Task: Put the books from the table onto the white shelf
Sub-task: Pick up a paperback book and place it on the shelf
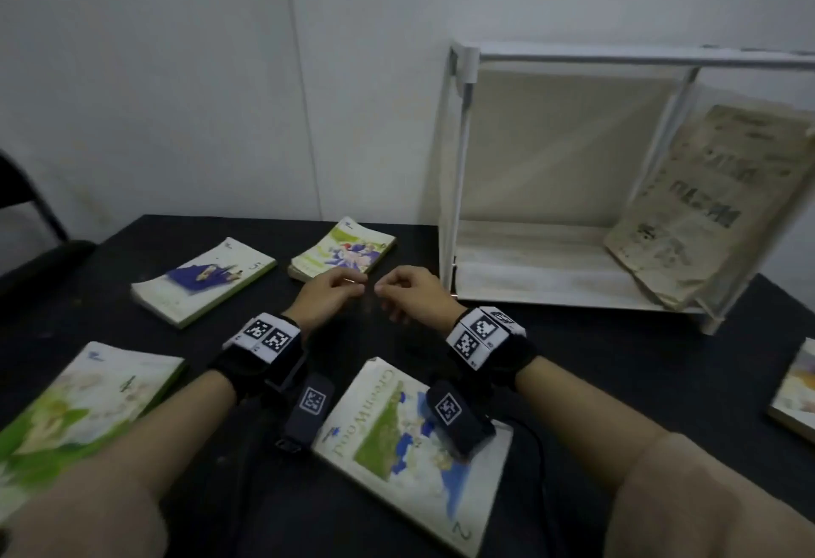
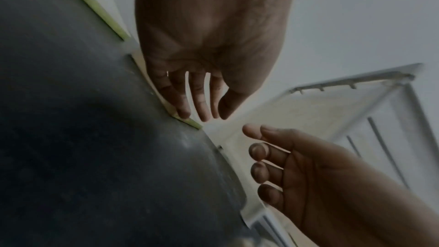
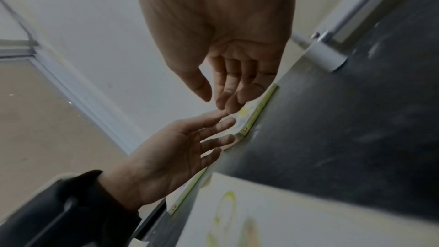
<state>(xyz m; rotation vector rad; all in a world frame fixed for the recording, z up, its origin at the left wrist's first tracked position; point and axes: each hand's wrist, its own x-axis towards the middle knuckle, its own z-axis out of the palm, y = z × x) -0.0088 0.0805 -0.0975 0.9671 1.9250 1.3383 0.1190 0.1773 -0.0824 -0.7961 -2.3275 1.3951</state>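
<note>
Black desk (image 1: 573, 363) against a pale wall, white shelf (image 1: 463, 169) at its far right. Progress, judged: one worn beige book (image 1: 710, 204) leans inside the shelf; five still lie flat on the desk. Left to right: green book (image 1: 84, 407) near-left of the fingers, purple-cover book (image 1: 203, 279) far-left, anime-cover book (image 1: 344, 251) just beyond the fingertips, map-cover book (image 1: 410, 451) under the wrists, one clipped by the right frame edge (image 1: 794, 394). Left hand (image 1: 328, 295) and right hand (image 1: 412, 293) hover close together, fingers loosely curled, holding nothing. Shelf interior left of the leaning book is free; front posts bound the opening.
</note>
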